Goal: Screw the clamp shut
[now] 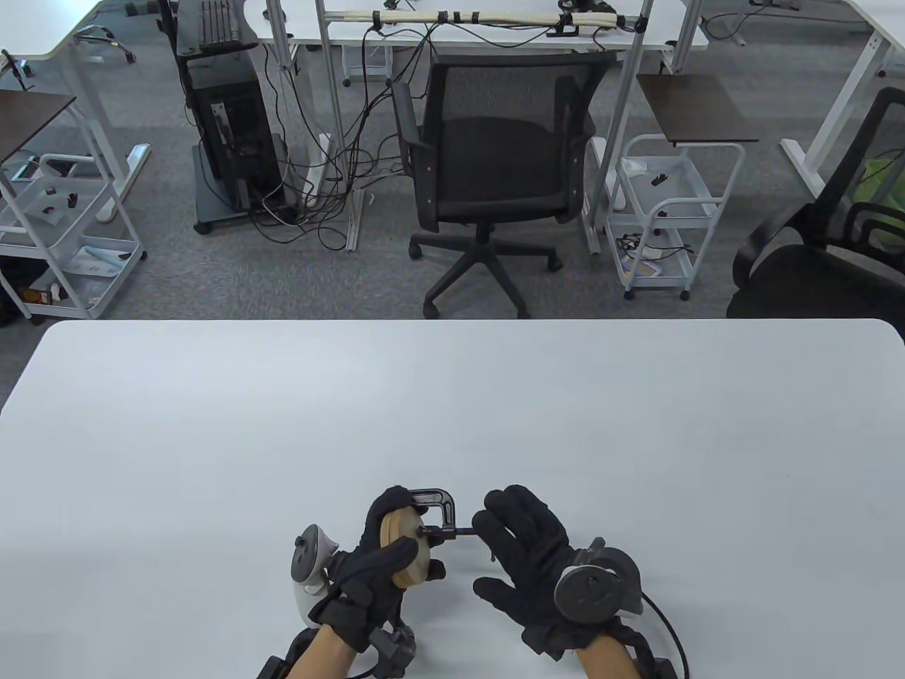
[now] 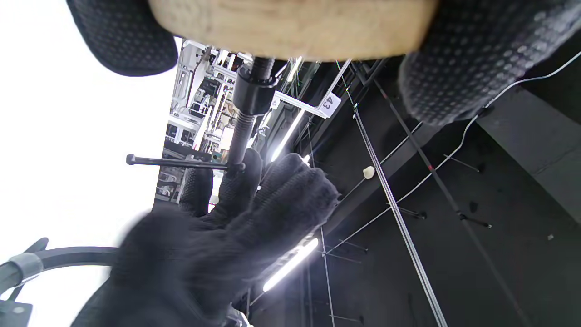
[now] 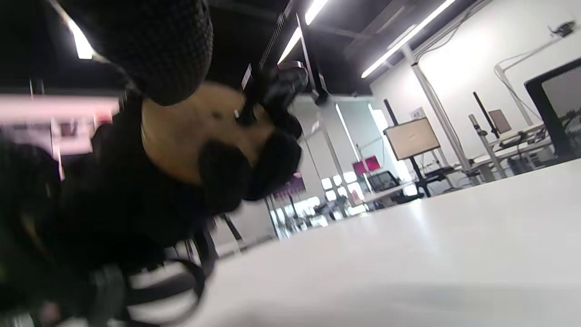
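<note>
My left hand (image 1: 385, 566) grips a round wooden disc (image 1: 404, 555) just above the table's near edge. A black C-clamp (image 1: 440, 501) sits over the disc, and its screw (image 1: 452, 532) points right. In the left wrist view the disc (image 2: 290, 22) is at the top, with the screw (image 2: 245, 127) and its cross-bar handle (image 2: 177, 162) below. My right hand (image 1: 527, 559) is spread open. Its fingertips (image 2: 247, 170) touch the handle's end, and the thumb is held apart. The right wrist view is blurred and shows the disc (image 3: 190, 131) in my left glove.
The white table (image 1: 452, 410) stretches away beyond my hands. A black office chair (image 1: 495, 170) stands behind its far edge, with white carts (image 1: 672, 212) and desks around it.
</note>
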`<action>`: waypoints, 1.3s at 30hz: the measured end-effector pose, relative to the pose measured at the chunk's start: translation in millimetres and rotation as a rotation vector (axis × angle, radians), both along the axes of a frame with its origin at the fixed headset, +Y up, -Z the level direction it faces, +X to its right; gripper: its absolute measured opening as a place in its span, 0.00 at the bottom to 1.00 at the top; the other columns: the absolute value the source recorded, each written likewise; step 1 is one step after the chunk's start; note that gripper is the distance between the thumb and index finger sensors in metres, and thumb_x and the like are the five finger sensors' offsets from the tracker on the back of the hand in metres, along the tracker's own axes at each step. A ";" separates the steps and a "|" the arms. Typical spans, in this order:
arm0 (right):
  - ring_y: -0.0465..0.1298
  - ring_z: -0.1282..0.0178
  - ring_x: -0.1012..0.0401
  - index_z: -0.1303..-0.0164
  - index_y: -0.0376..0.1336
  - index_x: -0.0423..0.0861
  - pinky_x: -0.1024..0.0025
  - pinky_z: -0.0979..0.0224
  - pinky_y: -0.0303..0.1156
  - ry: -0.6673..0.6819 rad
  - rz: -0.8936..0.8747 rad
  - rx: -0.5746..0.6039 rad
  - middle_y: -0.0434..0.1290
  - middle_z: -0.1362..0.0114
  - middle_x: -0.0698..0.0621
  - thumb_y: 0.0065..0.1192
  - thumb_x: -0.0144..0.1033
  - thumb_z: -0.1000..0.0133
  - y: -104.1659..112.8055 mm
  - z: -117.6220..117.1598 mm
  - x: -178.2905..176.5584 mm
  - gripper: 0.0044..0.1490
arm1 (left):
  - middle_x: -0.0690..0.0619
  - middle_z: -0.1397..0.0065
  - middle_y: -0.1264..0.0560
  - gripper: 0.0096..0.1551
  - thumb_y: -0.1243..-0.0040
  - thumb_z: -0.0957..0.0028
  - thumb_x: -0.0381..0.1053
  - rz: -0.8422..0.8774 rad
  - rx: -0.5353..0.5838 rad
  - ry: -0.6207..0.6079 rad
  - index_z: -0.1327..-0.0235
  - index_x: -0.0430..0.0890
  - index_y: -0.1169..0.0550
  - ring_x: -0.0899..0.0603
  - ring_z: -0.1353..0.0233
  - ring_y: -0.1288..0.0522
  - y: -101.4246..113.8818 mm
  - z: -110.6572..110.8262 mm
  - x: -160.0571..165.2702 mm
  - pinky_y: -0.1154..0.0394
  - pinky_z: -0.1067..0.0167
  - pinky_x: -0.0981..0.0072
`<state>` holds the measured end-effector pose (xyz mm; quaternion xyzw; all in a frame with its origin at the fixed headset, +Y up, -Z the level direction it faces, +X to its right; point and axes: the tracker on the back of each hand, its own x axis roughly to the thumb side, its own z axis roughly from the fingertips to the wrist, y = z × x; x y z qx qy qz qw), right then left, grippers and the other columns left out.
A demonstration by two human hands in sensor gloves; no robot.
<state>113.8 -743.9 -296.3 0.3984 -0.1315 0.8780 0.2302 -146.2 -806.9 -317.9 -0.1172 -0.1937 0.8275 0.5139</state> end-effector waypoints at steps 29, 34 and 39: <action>0.81 0.44 0.48 0.27 0.59 0.36 0.38 0.39 0.70 -0.037 -0.778 -0.476 0.87 0.57 0.47 0.65 0.42 0.46 -16.8 -17.6 15.4 0.40 | 0.50 0.11 0.55 0.59 0.26 0.48 0.69 -0.017 0.021 -0.077 0.17 0.58 0.50 0.22 0.22 0.44 -1.8 0.9 7.7 0.25 0.39 0.35; 0.80 0.43 0.47 0.26 0.57 0.35 0.38 0.39 0.70 -0.049 -0.746 -0.449 0.86 0.54 0.45 0.65 0.43 0.46 -16.7 -17.2 15.3 0.42 | 0.50 0.11 0.55 0.59 0.26 0.47 0.69 -0.015 0.013 -0.069 0.17 0.58 0.51 0.22 0.22 0.44 -2.9 0.0 6.7 0.25 0.39 0.35; 0.64 0.27 0.38 0.21 0.51 0.43 0.33 0.35 0.62 -0.095 -0.615 -0.269 0.73 0.30 0.39 0.63 0.45 0.46 -6.2 -12.2 20.1 0.45 | 0.49 0.11 0.56 0.59 0.26 0.47 0.69 0.024 -0.010 -0.042 0.17 0.58 0.51 0.22 0.22 0.45 -4.3 -1.2 2.2 0.25 0.39 0.35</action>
